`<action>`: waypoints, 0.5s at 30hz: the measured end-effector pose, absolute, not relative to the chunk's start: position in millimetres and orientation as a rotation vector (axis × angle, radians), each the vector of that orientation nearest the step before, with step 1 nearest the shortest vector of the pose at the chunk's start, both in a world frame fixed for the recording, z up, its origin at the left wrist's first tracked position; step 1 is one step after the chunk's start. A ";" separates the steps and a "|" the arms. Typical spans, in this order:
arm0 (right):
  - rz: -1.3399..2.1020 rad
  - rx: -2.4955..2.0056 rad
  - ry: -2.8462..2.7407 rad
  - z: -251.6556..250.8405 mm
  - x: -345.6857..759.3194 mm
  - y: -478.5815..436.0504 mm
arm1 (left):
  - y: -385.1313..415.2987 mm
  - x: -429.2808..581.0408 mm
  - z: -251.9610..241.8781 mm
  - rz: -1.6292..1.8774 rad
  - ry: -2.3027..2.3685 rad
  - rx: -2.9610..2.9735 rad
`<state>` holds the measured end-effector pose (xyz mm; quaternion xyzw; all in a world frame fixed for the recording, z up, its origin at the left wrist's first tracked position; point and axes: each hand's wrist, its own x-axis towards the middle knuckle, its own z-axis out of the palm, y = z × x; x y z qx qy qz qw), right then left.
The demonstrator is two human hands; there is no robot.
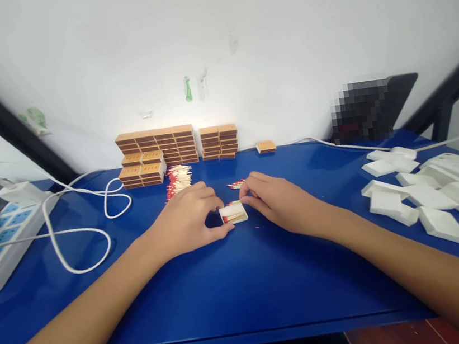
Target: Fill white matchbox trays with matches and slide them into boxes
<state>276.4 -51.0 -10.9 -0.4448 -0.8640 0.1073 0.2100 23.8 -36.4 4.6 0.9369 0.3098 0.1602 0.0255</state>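
Note:
My left hand (195,217) is closed around the left end of a small white matchbox tray (241,218), thumb on the near side and fingers on the far side. A few red-tipped matches (233,215) lie in the tray. Over its right far corner, my right hand (264,196) pinches what looks like a match (235,201), mostly hidden at the fingertips. Just behind lies a small bunch of matches (235,185). A larger heap of matches (179,178) rests beyond my left hand, partly covered by it.
Stacked matchboxes (179,145) stand along the wall, with a shorter stack (219,142) and a single matchbox (266,147) farther right. Several empty white trays (431,196) lie at the right. A power strip (5,235) and a looping white cable (54,240) occupy the left.

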 end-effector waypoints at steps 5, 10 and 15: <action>0.325 -1.173 -2.464 -9.6 267.6 -58.8 | -36.5 24.0 5.5 0.498 0.959 2.901; 0.305 -1.197 -2.206 -12.3 277.8 -41.5 | -36.3 23.6 4.9 0.487 0.965 2.885; 0.263 -1.347 -2.192 -22.6 290.6 -24.5 | -35.5 23.4 4.6 0.499 0.951 2.877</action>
